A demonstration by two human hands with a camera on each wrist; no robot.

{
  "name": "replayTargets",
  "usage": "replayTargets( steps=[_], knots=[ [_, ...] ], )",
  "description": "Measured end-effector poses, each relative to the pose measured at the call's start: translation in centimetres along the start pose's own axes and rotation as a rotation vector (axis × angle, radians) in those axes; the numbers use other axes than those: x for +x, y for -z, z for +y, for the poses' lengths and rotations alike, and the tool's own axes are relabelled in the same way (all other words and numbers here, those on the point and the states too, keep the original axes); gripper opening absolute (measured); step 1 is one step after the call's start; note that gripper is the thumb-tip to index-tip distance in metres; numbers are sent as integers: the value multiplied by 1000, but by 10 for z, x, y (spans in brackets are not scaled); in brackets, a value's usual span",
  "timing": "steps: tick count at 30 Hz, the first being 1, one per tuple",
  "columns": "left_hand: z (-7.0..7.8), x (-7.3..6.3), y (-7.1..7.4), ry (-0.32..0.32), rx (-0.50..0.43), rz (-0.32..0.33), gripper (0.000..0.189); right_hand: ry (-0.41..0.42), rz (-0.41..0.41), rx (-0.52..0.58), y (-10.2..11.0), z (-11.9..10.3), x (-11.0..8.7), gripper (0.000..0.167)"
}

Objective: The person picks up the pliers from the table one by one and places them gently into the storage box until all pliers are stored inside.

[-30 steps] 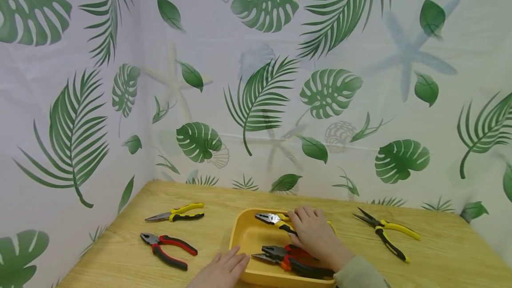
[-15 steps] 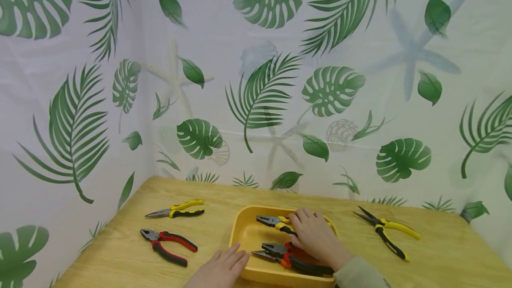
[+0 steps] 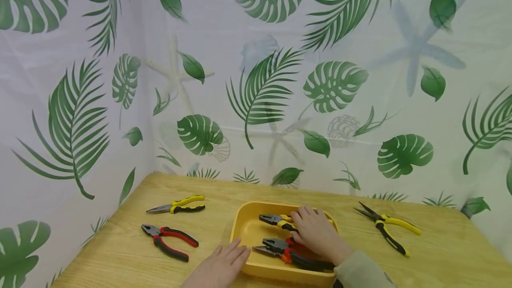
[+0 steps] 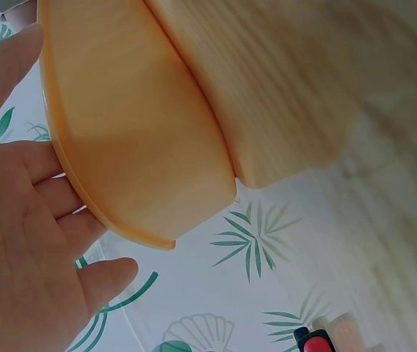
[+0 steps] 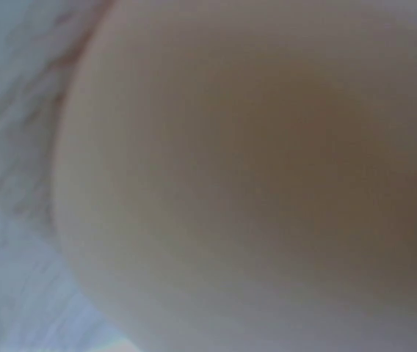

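In the head view a yellow plastic tray [image 3: 240,226] stands on the table. My right hand [image 3: 318,234] reaches into it and holds yellow-and-black combination pliers [image 3: 272,220] by the handles, which it largely covers. Nearer to me in the tray lie red-and-black combination pliers [image 3: 276,244], with the pointed tip of long-nose pliers [image 3: 262,250] poking out under their head. My left hand [image 3: 222,263] rests its extended fingers at the tray's left rim. The left wrist view shows those fingers [image 4: 84,227] along the rim, the thumb apart. Only blurred surfaces fill the right wrist view.
Left of the tray lie yellow-and-black long-nose pliers [image 3: 176,206] and red-handled combination pliers [image 3: 170,241]. Another pair of long-nose pliers [image 3: 388,227] lies spread on the right. A leaf-printed cloth [image 3: 264,101] rises behind the wooden table [image 3: 120,243].
The pliers in my right hand have tilted, their shiny head now dark and lower in the tray. The whole head view has shifted slightly. My left hand stays at the rim.
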State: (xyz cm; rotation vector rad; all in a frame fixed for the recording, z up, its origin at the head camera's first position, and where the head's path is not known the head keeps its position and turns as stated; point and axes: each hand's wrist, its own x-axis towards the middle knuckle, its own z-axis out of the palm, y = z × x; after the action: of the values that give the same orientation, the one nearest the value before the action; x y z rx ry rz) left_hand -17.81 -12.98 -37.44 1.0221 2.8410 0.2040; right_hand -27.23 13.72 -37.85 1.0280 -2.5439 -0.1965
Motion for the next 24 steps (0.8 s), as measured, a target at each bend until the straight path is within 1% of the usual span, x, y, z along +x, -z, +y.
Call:
replayTargets(
  steps=[5, 10, 16, 20, 24],
  knots=[
    [0, 0, 0, 1, 27, -8, 84, -7, -41, -32, -2, 1, 0, 36],
    [0, 0, 0, -1, 27, -3, 84, 0, -75, -44, -3, 2, 0, 35],
    [0, -1, 0, -14, 29, 16, 85, 11, -95, -56, -4, 2, 0, 35],
    [0, -1, 0, -15, 32, 16, 85, 14, -107, -60, -4, 2, 1, 35],
    [0, -2, 1, -16, 29, 11, 85, 21, -99, -76, -4, 2, 0, 34]
  ],
)
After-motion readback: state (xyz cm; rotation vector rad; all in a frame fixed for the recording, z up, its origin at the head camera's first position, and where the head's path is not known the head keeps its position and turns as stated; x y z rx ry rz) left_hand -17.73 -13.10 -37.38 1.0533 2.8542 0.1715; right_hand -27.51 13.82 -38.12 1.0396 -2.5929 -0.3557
